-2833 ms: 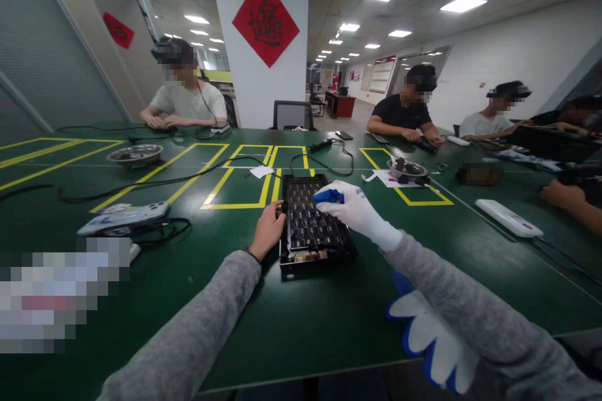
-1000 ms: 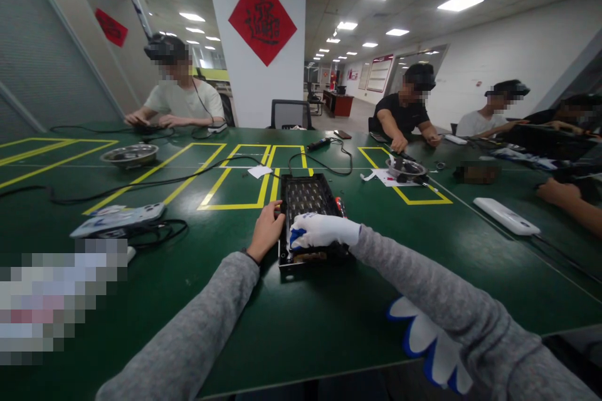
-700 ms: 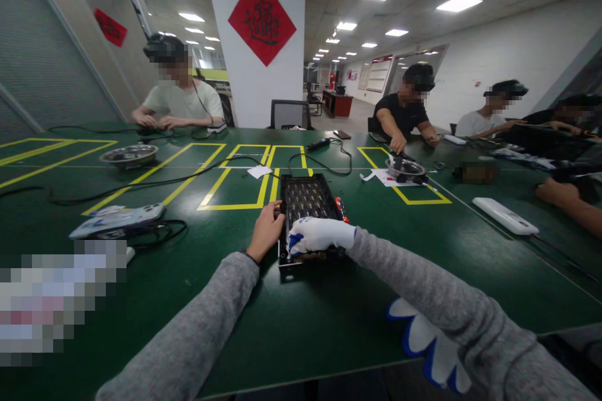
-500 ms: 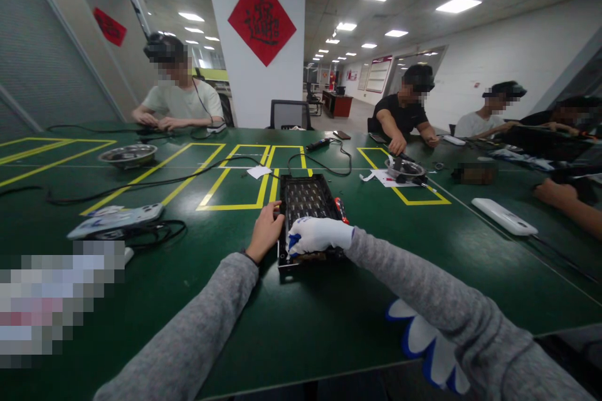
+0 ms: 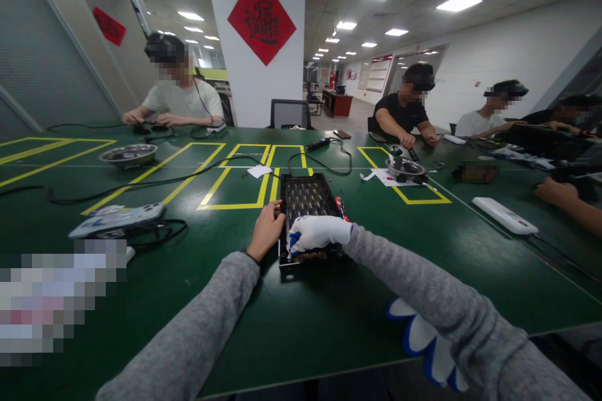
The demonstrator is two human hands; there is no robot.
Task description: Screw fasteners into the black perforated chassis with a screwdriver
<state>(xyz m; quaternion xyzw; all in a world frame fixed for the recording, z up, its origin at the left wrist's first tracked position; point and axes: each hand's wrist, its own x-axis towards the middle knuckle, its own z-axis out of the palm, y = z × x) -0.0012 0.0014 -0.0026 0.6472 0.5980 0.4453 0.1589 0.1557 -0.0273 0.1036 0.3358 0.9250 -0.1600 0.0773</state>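
Note:
A black rectangular case [image 5: 308, 197] with rows of small metallic parts inside lies in front of me on the green table. My bare left hand [image 5: 268, 229] holds the case by its left side, the fingers closed along the rim. Over the near end of the case is my right hand [image 5: 318, 233], in a white glove with blue fingertips. Its fingers are curled down towards the inside; whatever they hold is hidden beneath them. A brownish piece [image 5: 313, 257] shows just under that hand. Beside the right edge of the case lies a red-handled tool [image 5: 342, 208], partly hidden.
A white-and-blue glove [image 5: 430, 344] lies at the front edge, partly under my right sleeve. Metal bowls [image 5: 128, 155], a phone [image 5: 117, 220] with black cable, a black tool [image 5: 318, 145] with a cord and a white power bank [image 5: 504, 216] surround the case. Several co-workers [image 5: 404, 106] sit around.
My gloved right hand has shifted very slightly over the near end of the case. My left hand stays on the rim. Across the table, co-workers' hands have moved a little.

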